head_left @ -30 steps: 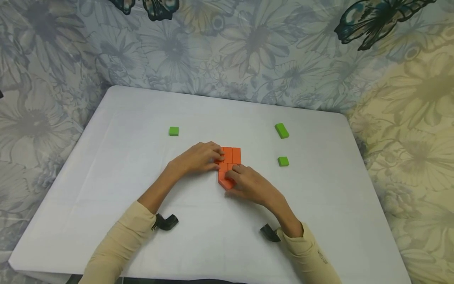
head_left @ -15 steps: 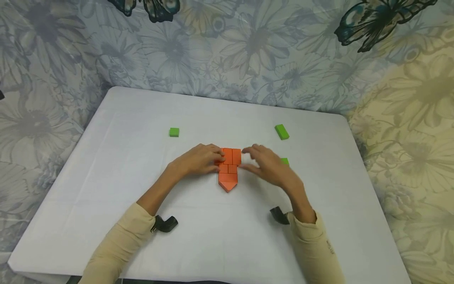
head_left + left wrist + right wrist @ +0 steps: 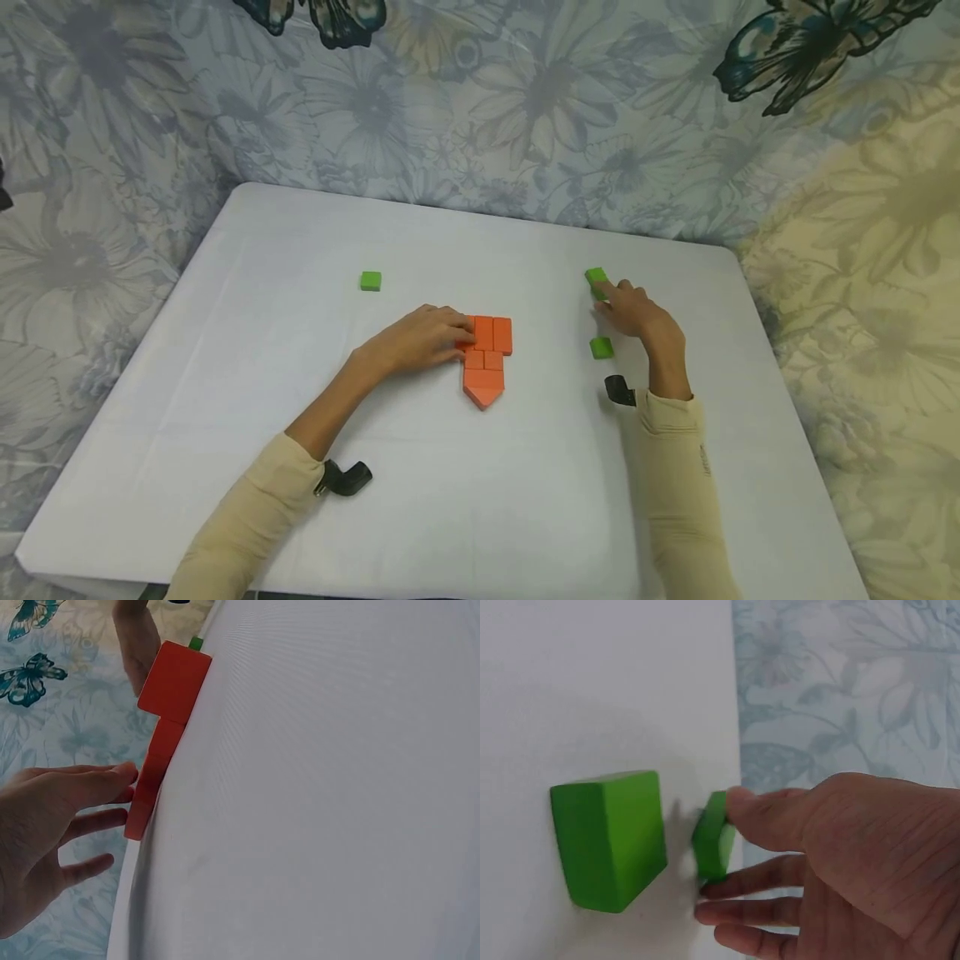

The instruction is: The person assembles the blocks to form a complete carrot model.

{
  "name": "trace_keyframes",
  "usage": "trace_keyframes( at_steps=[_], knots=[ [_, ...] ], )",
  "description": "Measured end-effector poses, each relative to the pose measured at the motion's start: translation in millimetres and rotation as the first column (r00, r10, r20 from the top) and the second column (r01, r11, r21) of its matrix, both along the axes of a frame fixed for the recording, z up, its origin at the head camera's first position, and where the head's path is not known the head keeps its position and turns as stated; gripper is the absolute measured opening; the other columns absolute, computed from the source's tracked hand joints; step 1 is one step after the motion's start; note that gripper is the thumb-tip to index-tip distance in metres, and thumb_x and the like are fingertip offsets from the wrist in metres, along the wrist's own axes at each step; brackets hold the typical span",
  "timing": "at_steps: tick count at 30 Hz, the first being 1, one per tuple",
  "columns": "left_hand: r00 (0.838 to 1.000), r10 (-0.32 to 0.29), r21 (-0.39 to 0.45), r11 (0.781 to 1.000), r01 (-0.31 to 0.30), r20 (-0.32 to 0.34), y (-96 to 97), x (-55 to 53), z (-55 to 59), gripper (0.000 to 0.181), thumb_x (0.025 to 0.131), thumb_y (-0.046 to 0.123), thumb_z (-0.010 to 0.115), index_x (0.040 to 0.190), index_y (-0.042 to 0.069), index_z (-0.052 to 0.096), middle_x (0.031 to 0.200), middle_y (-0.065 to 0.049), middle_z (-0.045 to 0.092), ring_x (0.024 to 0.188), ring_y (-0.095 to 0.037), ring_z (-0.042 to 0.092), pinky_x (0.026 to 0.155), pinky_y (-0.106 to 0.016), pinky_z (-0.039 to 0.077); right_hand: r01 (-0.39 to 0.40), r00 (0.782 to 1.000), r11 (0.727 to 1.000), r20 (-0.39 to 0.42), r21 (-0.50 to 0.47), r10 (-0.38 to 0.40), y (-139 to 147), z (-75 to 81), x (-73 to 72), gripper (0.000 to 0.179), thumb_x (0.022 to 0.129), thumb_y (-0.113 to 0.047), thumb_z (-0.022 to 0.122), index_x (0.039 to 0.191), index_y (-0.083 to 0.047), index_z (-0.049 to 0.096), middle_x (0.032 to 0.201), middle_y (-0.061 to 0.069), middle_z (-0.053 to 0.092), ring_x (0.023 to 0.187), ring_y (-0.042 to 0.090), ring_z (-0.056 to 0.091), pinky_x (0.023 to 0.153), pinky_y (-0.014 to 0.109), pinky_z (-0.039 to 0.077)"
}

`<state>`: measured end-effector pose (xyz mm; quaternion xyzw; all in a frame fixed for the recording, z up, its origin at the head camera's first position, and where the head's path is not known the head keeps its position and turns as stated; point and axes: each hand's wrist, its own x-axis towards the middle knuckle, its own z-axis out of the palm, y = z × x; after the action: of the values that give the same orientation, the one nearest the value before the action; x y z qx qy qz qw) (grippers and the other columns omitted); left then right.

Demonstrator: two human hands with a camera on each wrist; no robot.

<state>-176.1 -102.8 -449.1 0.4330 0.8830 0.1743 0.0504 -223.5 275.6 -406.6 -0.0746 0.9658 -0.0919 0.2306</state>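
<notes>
Orange blocks lie fitted together in the middle of the white table, ending in a point toward the front. My left hand rests at their left side, fingertips on the blocks' edge; in the left wrist view its fingers reach loosely toward the orange row. At the right back, my right hand is at a green oblong block. The right wrist view has the thumb of this hand at one end of that green block and the index finger at the other, pinching it.
A square green block lies just in front of the right hand, large in the right wrist view. Another green block sits at the back left. Patterned fabric hangs behind the table.
My right hand has left the pointed front of the orange blocks and travelled right and back to the green oblong block. The left hand stays in place on the orange blocks.
</notes>
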Motion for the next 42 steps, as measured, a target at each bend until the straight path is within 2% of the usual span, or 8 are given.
trace_keyframes(
  at_steps=[3, 9, 14, 19, 24, 30, 33, 42],
  knots=[
    [1.0, -0.002, -0.005, 1.0, 0.002, 0.011, -0.8, 1.4, -0.3, 0.032, 0.101, 0.024, 0.07, 0.131, 0.014, 0.074, 0.137, -0.003, 0.069, 0.135, -0.023, 0.06, 0.112, -0.047, 0.048, 0.011, 1.0, 1.0, -0.017, -0.008, -0.012, 3.8, -3.6, 0.6, 0.042, 0.112, -0.022, 0.046, 0.147, 0.0, 0.039, 0.139, 0.037, 0.045, 0.129, 0.059, 0.048, 0.1, 0.07, 0.046],
    [1.0, -0.001, 0.002, 1.0, 0.001, 0.011, -1.4, 1.0, -1.2, 0.03, 0.101, 0.024, 0.07, 0.129, 0.013, 0.075, 0.134, -0.004, 0.07, 0.133, -0.022, 0.061, 0.112, -0.046, 0.049, 0.013, 0.99, 1.0, -0.139, -0.018, -0.015, 1.0, -10.4, -1.1, 0.035, 0.107, -0.007, 0.053, 0.139, 0.002, 0.045, 0.124, 0.03, 0.054, 0.112, 0.047, 0.056, 0.093, 0.061, 0.05],
    [1.0, -0.007, 0.015, 1.0, 0.007, 0.028, -0.7, 0.5, 0.3, 0.029, 0.101, 0.025, 0.07, 0.127, 0.013, 0.076, 0.132, -0.004, 0.071, 0.131, -0.022, 0.062, 0.113, -0.046, 0.049, -0.006, 0.975, 0.999, -0.223, -0.035, -0.002, -9.1, -12.1, -0.7, 0.034, 0.1, 0.007, 0.049, 0.135, 0.007, 0.05, 0.123, 0.029, 0.059, 0.114, 0.047, 0.058, 0.098, 0.06, 0.05],
    [0.998, 0.013, 0.008, 1.0, -0.014, 0.056, -0.3, 0.0, 1.1, 0.034, 0.101, 0.027, 0.07, 0.132, 0.014, 0.073, 0.133, -0.004, 0.071, 0.13, -0.023, 0.062, 0.113, -0.046, 0.049, -0.097, 0.955, 0.988, -0.289, -0.116, 0.059, -41.1, -8.1, 0.4, 0.04, 0.096, 0.011, 0.054, 0.137, 0.009, 0.053, 0.129, 0.028, 0.062, 0.12, 0.046, 0.059, 0.105, 0.058, 0.05],
    [0.999, 0.006, 0.005, 1.0, -0.006, 0.049, 0.7, -1.0, -0.1, 0.032, 0.101, 0.027, 0.07, 0.13, 0.013, 0.074, 0.128, -0.004, 0.072, 0.126, -0.023, 0.063, 0.109, -0.045, 0.052, -0.216, 0.946, 0.959, -0.282, -0.182, 0.159, -84.8, -3.1, 2.0, 0.041, 0.097, 0.007, 0.064, 0.137, 0.006, 0.057, 0.136, 0.023, 0.064, 0.124, 0.039, 0.06, 0.111, 0.053, 0.05],
    [1.0, -0.01, -0.001, 1.0, 0.01, 0.029, 3.1, -1.9, 0.0, 0.03, 0.1, 0.027, 0.071, 0.127, 0.013, 0.076, 0.123, -0.004, 0.072, 0.121, -0.022, 0.064, 0.105, -0.043, 0.054, -0.337, 0.917, 0.931, -0.273, -0.143, 0.29, -122.3, -7.6, -1.1, 0.042, 0.096, 0.005, 0.068, 0.137, 0.003, 0.061, 0.135, 0.019, 0.066, 0.122, 0.035, 0.062, 0.108, 0.048, 0.053],
    [0.999, -0.013, 0.0, 1.0, 0.013, 0.038, 4.1, -2.2, 0.7, 0.031, 0.1, 0.027, 0.071, 0.127, 0.013, 0.076, 0.125, -0.005, 0.073, 0.121, -0.022, 0.064, 0.105, -0.043, 0.054, -0.367, 0.91, 0.921, -0.258, -0.13, 0.326, -130.9, -11.0, -3.9, 0.042, 0.096, 0.004, 0.07, 0.137, 0.003, 0.062, 0.131, 0.018, 0.067, 0.12, 0.034, 0.063, 0.106, 0.047, 0.054],
    [0.999, -0.015, 0.001, 1.0, 0.015, 0.033, 4.9, -3.4, 0.3, 0.032, 0.1, 0.028, 0.071, 0.127, 0.012, 0.076, 0.125, -0.006, 0.072, 0.119, -0.022, 0.065, 0.105, -0.041, 0.054, -0.404, 0.906, 0.903, -0.198, -0.148, 0.373, -137.5, -18.0, -13.0, 0.044, 0.094, 0.007, 0.069, 0.138, 0.001, 0.065, 0.125, 0.019, 0.065, 0.116, 0.034, 0.063, 0.103, 0.045, 0.055]
  ],
)
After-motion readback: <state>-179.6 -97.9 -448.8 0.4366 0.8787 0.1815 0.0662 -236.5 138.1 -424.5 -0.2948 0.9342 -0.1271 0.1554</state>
